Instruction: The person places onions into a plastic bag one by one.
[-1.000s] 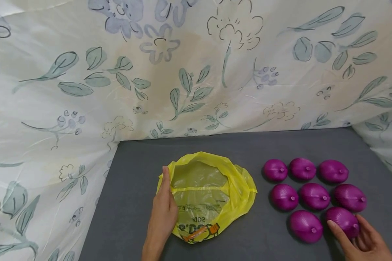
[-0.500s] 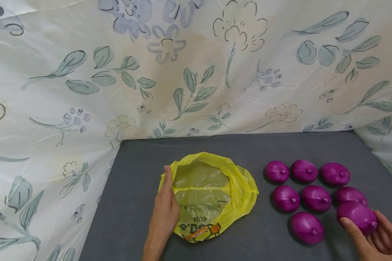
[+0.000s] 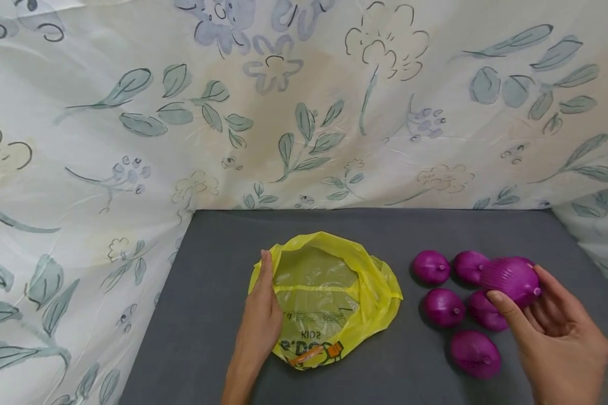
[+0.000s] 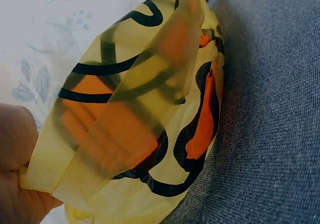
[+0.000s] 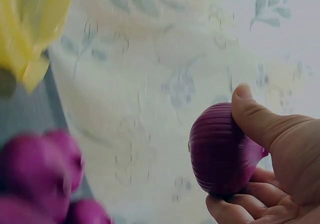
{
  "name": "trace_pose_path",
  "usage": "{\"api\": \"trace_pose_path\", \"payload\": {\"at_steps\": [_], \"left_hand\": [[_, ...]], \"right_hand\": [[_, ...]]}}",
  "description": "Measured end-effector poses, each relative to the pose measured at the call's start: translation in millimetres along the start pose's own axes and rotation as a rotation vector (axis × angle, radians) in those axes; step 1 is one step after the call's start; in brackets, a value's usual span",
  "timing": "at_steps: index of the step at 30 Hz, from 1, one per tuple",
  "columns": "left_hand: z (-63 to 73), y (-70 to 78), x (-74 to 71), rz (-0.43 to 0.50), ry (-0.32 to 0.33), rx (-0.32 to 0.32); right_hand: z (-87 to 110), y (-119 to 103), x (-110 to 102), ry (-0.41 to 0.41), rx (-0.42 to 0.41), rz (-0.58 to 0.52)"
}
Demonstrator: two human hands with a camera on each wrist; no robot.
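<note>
A yellow plastic bag (image 3: pixel 380 298) with its mouth open stands on the dark table at the middle. My left hand (image 3: pixel 258 323) holds the bag's left rim, the fingers pointing up along its edge. In the left wrist view, the bag (image 4: pixel 120 124) shows orange and black print beside the hand (image 4: pixel 20 169). With thumb and fingers, my right hand (image 3: pixel 562 337) grips a glossy, ridged purple onion (image 3: pixel 509 278), probably a toy, raised above the others. The right wrist view has this onion (image 5: pixel 217 151) between thumb and fingers.
Several more purple onions, such as the front one (image 3: pixel 475 354) and the back left one (image 3: pixel 432 267), lie on the dark table (image 3: pixel 223 230) right of the bag. The held onion hides some. Floral cloth (image 3: pixel 304 112) hangs behind and at the sides.
My right hand has lifted the onion from the front right of the group, moving it right, then up and left over the others. The left hand stays at the bag.
</note>
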State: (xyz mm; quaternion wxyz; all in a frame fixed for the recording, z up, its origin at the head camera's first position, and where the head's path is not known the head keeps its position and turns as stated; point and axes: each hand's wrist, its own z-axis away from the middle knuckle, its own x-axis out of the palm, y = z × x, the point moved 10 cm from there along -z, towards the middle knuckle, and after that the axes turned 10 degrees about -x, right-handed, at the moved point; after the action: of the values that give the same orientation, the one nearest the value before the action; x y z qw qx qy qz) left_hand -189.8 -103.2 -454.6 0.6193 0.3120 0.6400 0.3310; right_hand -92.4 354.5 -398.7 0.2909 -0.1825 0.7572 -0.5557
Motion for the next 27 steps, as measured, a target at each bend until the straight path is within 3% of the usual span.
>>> {"api": "trace_pose_path", "payload": {"at_steps": [7, 12, 15, 21, 27], "left_hand": [[-1.2, 4.0, 1.7, -0.021, 0.012, 0.016], [-1.1, 4.3, 2.3, -0.037, 0.023, 0.019], [-0.7, 4.5, 2.0, -0.042, 0.03, 0.014], [0.3, 6.4, 0.9, -0.047, 0.042, 0.011], [0.8, 8.2, 1.5, -0.058, 0.055, 0.025]], "right_hand": [[5.6, -34.2, 50.5, -0.162, -0.013, -0.186], [20.7, -64.4, 85.7, -0.307, -0.19, -0.126], [33.7, -77.3, 111.1, -0.414, -0.272, -0.16], [53.7, -84.0, 157.9, -0.596, -0.298, -0.26], [70.8, -82.5, 188.7, -0.679, -0.313, -0.262]]}}
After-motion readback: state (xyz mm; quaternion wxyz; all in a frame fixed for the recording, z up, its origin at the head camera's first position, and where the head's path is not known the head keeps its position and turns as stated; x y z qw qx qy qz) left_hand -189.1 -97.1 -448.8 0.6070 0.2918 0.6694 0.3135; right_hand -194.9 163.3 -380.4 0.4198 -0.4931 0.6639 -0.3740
